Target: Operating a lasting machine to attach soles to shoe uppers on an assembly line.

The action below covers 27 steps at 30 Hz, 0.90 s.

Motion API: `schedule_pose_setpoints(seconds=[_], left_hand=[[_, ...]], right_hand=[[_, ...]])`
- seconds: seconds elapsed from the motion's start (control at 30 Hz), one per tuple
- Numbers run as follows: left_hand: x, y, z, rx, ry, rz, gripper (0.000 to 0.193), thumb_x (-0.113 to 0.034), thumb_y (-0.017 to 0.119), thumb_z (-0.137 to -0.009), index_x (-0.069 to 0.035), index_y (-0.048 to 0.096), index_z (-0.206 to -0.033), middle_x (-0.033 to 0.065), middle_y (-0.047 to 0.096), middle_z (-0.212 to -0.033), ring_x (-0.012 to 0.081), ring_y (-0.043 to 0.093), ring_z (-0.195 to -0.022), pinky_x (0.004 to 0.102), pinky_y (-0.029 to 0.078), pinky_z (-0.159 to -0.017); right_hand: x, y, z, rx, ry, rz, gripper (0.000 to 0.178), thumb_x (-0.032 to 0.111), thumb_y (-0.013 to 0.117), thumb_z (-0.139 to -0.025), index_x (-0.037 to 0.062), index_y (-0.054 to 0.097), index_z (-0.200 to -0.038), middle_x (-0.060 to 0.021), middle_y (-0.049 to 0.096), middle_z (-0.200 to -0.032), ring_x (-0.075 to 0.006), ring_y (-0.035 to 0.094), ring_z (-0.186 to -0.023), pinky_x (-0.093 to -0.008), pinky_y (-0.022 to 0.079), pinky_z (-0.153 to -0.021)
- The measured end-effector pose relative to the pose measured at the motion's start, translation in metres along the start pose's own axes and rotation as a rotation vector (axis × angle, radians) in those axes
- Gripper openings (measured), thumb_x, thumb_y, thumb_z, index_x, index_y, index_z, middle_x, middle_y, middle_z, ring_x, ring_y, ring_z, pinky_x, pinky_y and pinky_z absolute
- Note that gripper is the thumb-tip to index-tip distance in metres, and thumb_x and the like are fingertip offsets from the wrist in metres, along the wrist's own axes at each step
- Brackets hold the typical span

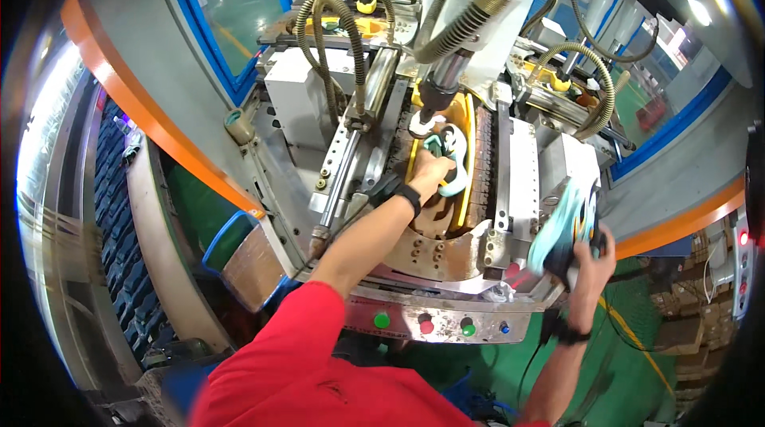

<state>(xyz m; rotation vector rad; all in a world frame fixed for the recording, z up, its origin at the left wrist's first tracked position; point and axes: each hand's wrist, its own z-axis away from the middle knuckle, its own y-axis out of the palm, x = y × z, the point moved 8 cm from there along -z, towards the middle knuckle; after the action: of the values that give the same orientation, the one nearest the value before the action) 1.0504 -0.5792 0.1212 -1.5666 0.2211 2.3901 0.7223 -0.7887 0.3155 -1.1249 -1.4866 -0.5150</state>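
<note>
My left hand reaches into the middle of the machine. Its fingers are closed on a mint, black and white shoe that sits between two yellow side pads. A dark press rod with a white tip comes down just beyond that hand. Off to the right, my right hand grips a second shoe, mint with black and some orange, by its dark end. This shoe is smeared by motion and held in the air by the machine's right front corner.
A front panel carries green, red and blue buttons. White blocks and hoses flank the pressing bay, with similar stations behind. Orange-edged guards curve round both sides. A blue-framed brown board stands at the left; boxes are stacked at right.
</note>
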Motion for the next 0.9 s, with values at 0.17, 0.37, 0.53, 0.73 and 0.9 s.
schedule_pose_setpoints(seconds=[0.17,0.37,0.53,0.73,0.9], left_hand=[[-0.004,-0.062,0.158,0.333,-0.227,0.548,0.031,-0.016,0.071,-0.083,-0.002,0.062,-0.108,0.0086,0.068,-0.097,0.0191,0.066,-0.082,0.036,0.056,-0.063],[-0.003,-0.206,0.314,0.167,-0.067,0.446,0.047,-0.005,0.064,-0.086,0.004,0.049,-0.13,0.0096,0.061,-0.117,0.0186,0.064,-0.1,0.0317,0.052,-0.085],[0.032,-0.339,0.458,-0.511,0.262,-0.04,0.046,-0.006,0.06,-0.084,0.004,0.05,-0.128,0.01,0.061,-0.114,0.0183,0.061,-0.1,0.0293,0.051,-0.084],[0.153,-0.357,0.566,-1.103,0.167,0.737,0.029,-0.018,0.066,-0.086,-0.003,0.061,-0.111,0.0057,0.066,-0.096,0.0182,0.066,-0.085,0.0314,0.053,-0.072],[0.168,-0.293,0.572,-1.132,0.109,0.928,0.015,-0.018,0.063,-0.089,-0.006,0.063,-0.098,0.0039,0.066,-0.092,0.0161,0.065,-0.082,0.0295,0.052,-0.066]], right_hand=[[0.045,0.148,-0.083,0.362,0.025,0.276,0.043,0.014,0.075,-0.066,-0.0053,0.062,-0.103,-0.0103,0.066,-0.088,-0.0176,0.061,-0.079,-0.0288,0.049,-0.074],[-0.027,0.313,-0.116,0.515,-0.108,0.713,0.048,0.025,0.077,-0.063,-0.0071,0.066,-0.097,-0.0247,0.068,-0.098,-0.0361,0.068,-0.094,-0.0403,0.054,-0.081],[-0.059,0.378,-0.086,0.506,-0.12,0.796,0.037,0.021,0.068,-0.072,-0.0049,0.062,-0.098,-0.0253,0.068,-0.1,-0.0373,0.067,-0.095,-0.0438,0.053,-0.083],[-0.066,0.407,-0.06,0.369,-0.245,0.913,0.04,0.024,0.071,-0.073,0.0005,0.052,-0.099,-0.0201,0.07,-0.091,-0.0352,0.069,-0.087,-0.0417,0.056,-0.076],[-0.108,0.433,-0.074,0.421,-0.324,0.925,0.061,0.035,0.068,-0.077,-0.007,0.046,-0.114,-0.0231,0.069,-0.094,-0.0363,0.07,-0.086,-0.0431,0.056,-0.075]])
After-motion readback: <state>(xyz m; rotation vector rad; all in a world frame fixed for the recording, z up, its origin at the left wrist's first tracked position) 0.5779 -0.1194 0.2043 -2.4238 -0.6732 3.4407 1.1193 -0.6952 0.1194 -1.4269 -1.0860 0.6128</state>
